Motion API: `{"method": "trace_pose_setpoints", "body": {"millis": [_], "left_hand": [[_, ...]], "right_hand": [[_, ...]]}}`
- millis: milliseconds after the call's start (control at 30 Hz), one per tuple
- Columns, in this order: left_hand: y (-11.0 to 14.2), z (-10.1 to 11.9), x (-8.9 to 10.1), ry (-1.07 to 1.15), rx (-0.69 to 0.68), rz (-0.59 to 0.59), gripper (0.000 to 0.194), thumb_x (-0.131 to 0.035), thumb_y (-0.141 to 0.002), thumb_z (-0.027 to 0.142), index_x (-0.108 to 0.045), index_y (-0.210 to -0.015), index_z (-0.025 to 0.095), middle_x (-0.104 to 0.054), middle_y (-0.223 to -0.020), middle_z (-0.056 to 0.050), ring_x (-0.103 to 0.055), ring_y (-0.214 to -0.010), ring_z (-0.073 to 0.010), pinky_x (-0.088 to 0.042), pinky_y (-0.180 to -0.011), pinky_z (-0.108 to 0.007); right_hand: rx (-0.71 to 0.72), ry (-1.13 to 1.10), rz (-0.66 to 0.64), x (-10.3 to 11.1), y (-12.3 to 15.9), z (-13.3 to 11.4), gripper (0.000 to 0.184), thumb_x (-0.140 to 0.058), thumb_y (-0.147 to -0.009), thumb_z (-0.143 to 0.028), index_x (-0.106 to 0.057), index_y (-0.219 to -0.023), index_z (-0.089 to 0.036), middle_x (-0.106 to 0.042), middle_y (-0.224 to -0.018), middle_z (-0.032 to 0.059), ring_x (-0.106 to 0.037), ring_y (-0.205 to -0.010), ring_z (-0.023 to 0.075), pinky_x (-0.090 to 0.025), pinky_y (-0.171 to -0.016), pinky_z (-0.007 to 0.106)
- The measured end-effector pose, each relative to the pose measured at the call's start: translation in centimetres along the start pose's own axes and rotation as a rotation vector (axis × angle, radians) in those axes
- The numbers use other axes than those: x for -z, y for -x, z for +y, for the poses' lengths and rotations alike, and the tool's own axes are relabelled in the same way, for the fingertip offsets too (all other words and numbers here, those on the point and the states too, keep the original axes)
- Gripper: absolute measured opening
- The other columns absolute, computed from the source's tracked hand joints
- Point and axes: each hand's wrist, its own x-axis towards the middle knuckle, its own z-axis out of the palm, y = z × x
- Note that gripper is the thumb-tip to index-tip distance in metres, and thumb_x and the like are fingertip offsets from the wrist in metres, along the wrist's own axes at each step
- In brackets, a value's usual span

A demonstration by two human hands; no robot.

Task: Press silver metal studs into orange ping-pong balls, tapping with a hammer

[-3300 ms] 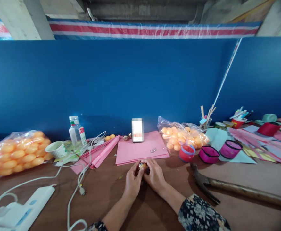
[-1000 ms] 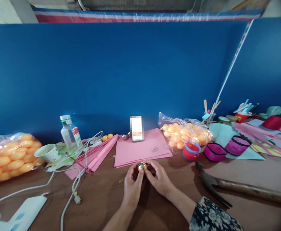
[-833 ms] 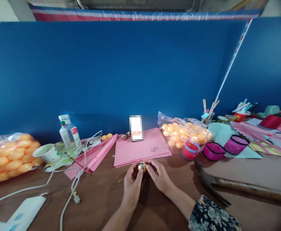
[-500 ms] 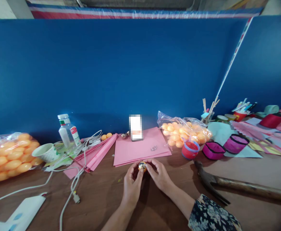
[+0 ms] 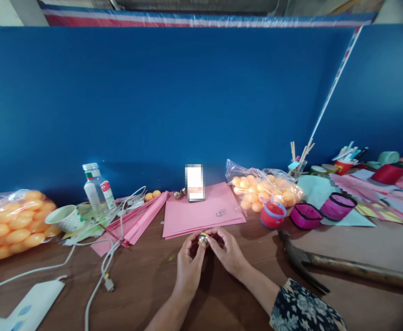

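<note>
Between my two hands, just above the brown table, is a small silver-and-orange ball [image 5: 203,238], shiny metal on its upper side. My left hand [image 5: 190,257] closes around its left side, thumb pressed to the front. From the right, the thumb and fingertips of my right hand [image 5: 227,250] pinch the same ball. My fingers cover much of it. Beyond the hands lie pink paper sheets [image 5: 201,218], with small silvery bits [image 5: 221,213] on them. A phone [image 5: 196,184] with a blurred-out screen stands at the back of the sheets, beside a few shiny silver balls [image 5: 178,194].
A claw hammer [image 5: 346,266] lies at right. Behind it are magenta fabric cups [image 5: 306,216], a red ribbon roll [image 5: 273,215] and a bag of orange balls [image 5: 256,188]. At left are another bag of orange balls [image 5: 15,230], a bottle [image 5: 96,188], a paper cup [image 5: 65,218] and white cables [image 5: 106,262].
The silver-and-orange ball has turned slightly between my fingers, its shiny part shifting a little left. Both hands stay almost in place.
</note>
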Motion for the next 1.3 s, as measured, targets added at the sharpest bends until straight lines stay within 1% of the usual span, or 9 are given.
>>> {"method": "trace_pose_setpoints", "body": {"millis": [200, 367, 600, 767, 867, 1033, 1300], "left_hand": [[-0.02, 0.16, -0.03, 0.004, 0.010, 0.012, 0.031, -0.061, -0.072, 0.032, -0.059, -0.099, 0.017, -0.066, -0.098, -0.008, -0.061, -0.091, -0.0201, -0.046, -0.084, -0.033], [-0.09, -0.08, 0.03, 0.006, 0.011, 0.016, 0.031, -0.062, -0.071, 0.033, -0.059, -0.097, 0.017, -0.066, -0.097, -0.008, -0.061, -0.090, -0.0200, -0.046, -0.083, -0.033], [-0.04, -0.15, 0.00, 0.024, -0.007, 0.013, 0.031, -0.062, -0.071, 0.031, -0.059, -0.098, 0.016, -0.066, -0.097, -0.008, -0.061, -0.091, -0.0202, -0.046, -0.085, -0.034], [-0.02, -0.25, -0.03, 0.099, 0.037, 0.024, 0.033, -0.062, -0.071, 0.034, -0.060, -0.099, 0.017, -0.066, -0.098, -0.008, -0.061, -0.092, -0.0215, -0.047, -0.084, -0.035], [0.00, -0.43, 0.01, 0.120, 0.022, 0.021, 0.033, -0.060, -0.073, 0.033, -0.060, -0.101, 0.017, -0.065, -0.102, -0.009, -0.061, -0.094, -0.0214, -0.046, -0.086, -0.035], [-0.08, -0.62, 0.13, 0.061, -0.006, 0.030, 0.031, -0.058, -0.074, 0.029, -0.058, -0.102, 0.015, -0.064, -0.102, -0.010, -0.061, -0.092, -0.0206, -0.047, -0.084, -0.034], [-0.12, -0.57, 0.23, -0.021, -0.010, 0.031, 0.027, -0.057, -0.076, 0.029, -0.058, -0.100, 0.016, -0.064, -0.100, -0.009, -0.061, -0.089, -0.0191, -0.047, -0.083, -0.033]], "right_hand": [[0.010, -0.016, 0.012, -0.09, 0.05, 0.09, 0.015, -0.049, -0.081, -0.025, -0.058, -0.091, -0.019, -0.064, -0.090, 0.0047, -0.062, -0.080, 0.0158, -0.050, -0.071, 0.027], [-0.010, -0.015, 0.003, -0.17, 0.06, -0.01, 0.015, -0.050, -0.081, -0.026, -0.057, -0.092, -0.019, -0.064, -0.092, 0.0048, -0.062, -0.081, 0.0157, -0.050, -0.071, 0.026], [-0.003, -0.025, 0.026, -0.14, -0.01, -0.06, 0.014, -0.049, -0.082, -0.028, -0.057, -0.089, -0.019, -0.064, -0.088, 0.0037, -0.061, -0.079, 0.0155, -0.049, -0.071, 0.026], [0.006, 0.005, 0.026, -0.15, 0.03, 0.21, 0.015, -0.048, -0.083, -0.030, -0.056, -0.089, -0.019, -0.063, -0.085, 0.0036, -0.060, -0.078, 0.0156, -0.049, -0.071, 0.026], [0.011, -0.005, 0.029, -0.17, 0.06, 0.29, 0.016, -0.048, -0.083, -0.030, -0.056, -0.092, -0.019, -0.063, -0.087, 0.0039, -0.060, -0.079, 0.0157, -0.049, -0.071, 0.026], [0.029, 0.028, 0.012, -0.11, 0.01, 0.15, 0.019, -0.048, -0.084, -0.028, -0.058, -0.096, -0.018, -0.064, -0.093, 0.0052, -0.060, -0.085, 0.0169, -0.048, -0.077, 0.027], [0.012, 0.055, -0.012, -0.10, 0.22, -0.09, 0.019, -0.049, -0.083, -0.026, -0.058, -0.098, -0.018, -0.064, -0.097, 0.0060, -0.060, -0.086, 0.0164, -0.048, -0.076, 0.026]]}}
